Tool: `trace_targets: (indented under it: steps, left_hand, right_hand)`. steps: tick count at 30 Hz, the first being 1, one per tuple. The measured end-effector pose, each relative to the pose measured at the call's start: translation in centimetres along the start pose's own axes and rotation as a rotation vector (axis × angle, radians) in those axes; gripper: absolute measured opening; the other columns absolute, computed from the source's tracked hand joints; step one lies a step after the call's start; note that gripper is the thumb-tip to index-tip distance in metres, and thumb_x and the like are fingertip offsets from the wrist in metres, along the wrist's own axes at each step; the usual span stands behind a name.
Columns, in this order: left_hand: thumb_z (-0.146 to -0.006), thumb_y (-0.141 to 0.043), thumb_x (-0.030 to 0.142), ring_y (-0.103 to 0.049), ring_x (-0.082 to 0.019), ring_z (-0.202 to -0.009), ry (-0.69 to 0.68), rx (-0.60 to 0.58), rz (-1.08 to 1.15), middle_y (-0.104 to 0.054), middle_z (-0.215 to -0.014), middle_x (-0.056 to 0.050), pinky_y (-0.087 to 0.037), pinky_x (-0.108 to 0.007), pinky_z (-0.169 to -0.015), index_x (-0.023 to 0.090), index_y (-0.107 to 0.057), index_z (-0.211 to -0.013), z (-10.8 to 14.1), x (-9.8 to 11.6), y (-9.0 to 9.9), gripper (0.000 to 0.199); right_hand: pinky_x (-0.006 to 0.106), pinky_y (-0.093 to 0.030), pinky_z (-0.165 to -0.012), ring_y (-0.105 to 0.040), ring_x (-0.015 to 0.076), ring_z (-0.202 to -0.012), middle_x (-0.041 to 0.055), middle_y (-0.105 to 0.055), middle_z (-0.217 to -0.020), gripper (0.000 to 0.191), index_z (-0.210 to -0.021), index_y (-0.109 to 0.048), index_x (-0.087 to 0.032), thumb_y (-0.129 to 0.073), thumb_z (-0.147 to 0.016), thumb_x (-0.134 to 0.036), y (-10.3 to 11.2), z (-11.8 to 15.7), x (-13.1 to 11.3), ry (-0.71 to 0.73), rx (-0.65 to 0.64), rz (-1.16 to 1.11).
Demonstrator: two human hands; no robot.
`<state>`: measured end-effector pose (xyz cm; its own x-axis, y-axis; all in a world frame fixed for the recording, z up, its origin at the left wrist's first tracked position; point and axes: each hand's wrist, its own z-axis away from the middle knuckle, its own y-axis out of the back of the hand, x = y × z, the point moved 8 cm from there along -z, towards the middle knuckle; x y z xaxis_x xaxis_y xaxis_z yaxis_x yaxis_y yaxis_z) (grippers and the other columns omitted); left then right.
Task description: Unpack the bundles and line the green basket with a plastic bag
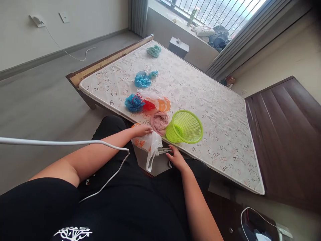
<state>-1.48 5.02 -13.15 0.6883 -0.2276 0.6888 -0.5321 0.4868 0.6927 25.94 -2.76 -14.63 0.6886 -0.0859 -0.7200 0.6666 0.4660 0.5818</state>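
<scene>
My left hand (142,131) is closed on the upper part of a white plastic bag (155,143) with orange print, which hangs at the mattress edge above my lap. A thin strip of the same bag stretches across to my right hand (177,158), whose fingertips pinch its end. Just beyond the hands, a rolled pink cloth (159,122) lies against a lime-green plastic basket (184,127), which is tilted with its mouth toward the right. Left of the cloth are a red, white and orange plastic bag (160,102) and a crumpled dark-blue plastic bundle (134,102) with a red tie.
Farther along the patterned mattress (220,124) lie a light-blue plastic bag (143,79) and a rolled teal cloth (153,51). A white cable (62,143) crosses in front of my left arm. The dark headboard (283,134) rises at right; a small bedside table (179,47) stands beyond the bed.
</scene>
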Motion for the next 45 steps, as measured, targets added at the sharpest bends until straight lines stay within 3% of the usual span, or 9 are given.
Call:
trace_targets:
  steps: [7,15,27,37,45]
  left_hand:
    - [-0.1,-0.046,0.044,-0.059,-0.017,-0.076,-0.005,0.017,0.101,-0.069,-0.082,-0.002,-0.044,-0.025,-0.073,0.018,-0.073,-0.096,-0.7,0.0,0.0,0.037]
    - [-0.097,-0.046,0.052,-0.056,-0.015,-0.072,-0.049,0.033,0.259,-0.065,-0.076,-0.001,-0.043,-0.025,-0.07,0.016,-0.069,-0.089,-0.9,0.3,-0.1,0.043]
    - [-0.089,-0.049,0.069,-0.054,-0.015,-0.069,-0.04,0.046,0.396,-0.063,-0.073,-0.002,-0.043,-0.025,-0.065,0.015,-0.065,-0.083,-1.0,0.7,0.2,0.056]
    - [-0.089,-0.05,0.071,-0.052,-0.014,-0.068,-0.041,0.025,0.43,-0.061,-0.072,-0.001,-0.043,-0.025,-0.064,0.016,-0.062,-0.079,-0.9,0.5,0.0,0.057]
    - [-0.089,-0.05,0.07,-0.054,-0.015,-0.07,-0.018,0.039,0.409,-0.061,-0.074,-0.001,-0.044,-0.026,-0.066,0.015,-0.064,-0.084,-1.0,0.1,0.0,0.057]
  right_hand:
    - [0.043,-0.052,-0.104,-0.066,0.0241,-0.115,0.0168,-0.06,-0.14,0.06,-0.146,-0.052,-0.019,-0.068,-0.089,-0.031,0.0,1.0,2.5,-0.123,-0.071,0.055]
    - [0.042,-0.053,-0.101,-0.067,0.0238,-0.113,0.0171,-0.061,-0.139,0.058,-0.142,-0.054,-0.018,-0.069,-0.088,-0.031,0.4,0.4,3.3,-0.114,-0.031,0.02]
    - [0.043,-0.048,-0.108,-0.062,0.027,-0.122,0.0128,-0.066,-0.133,0.054,-0.135,-0.059,-0.018,-0.071,-0.083,-0.025,-0.8,-1.9,1.1,0.015,-0.067,0.056]
    - [0.037,-0.05,-0.098,-0.067,0.0268,-0.112,0.0133,-0.071,-0.124,0.056,-0.141,-0.056,-0.017,-0.068,-0.087,-0.028,-0.6,-1.6,1.8,-0.12,-0.082,0.138]
    - [0.034,-0.05,-0.094,-0.069,0.0258,-0.11,0.0084,-0.075,-0.12,0.035,-0.126,-0.066,-0.022,-0.063,-0.091,-0.029,-0.2,-1.2,1.0,-0.099,-0.092,0.147]
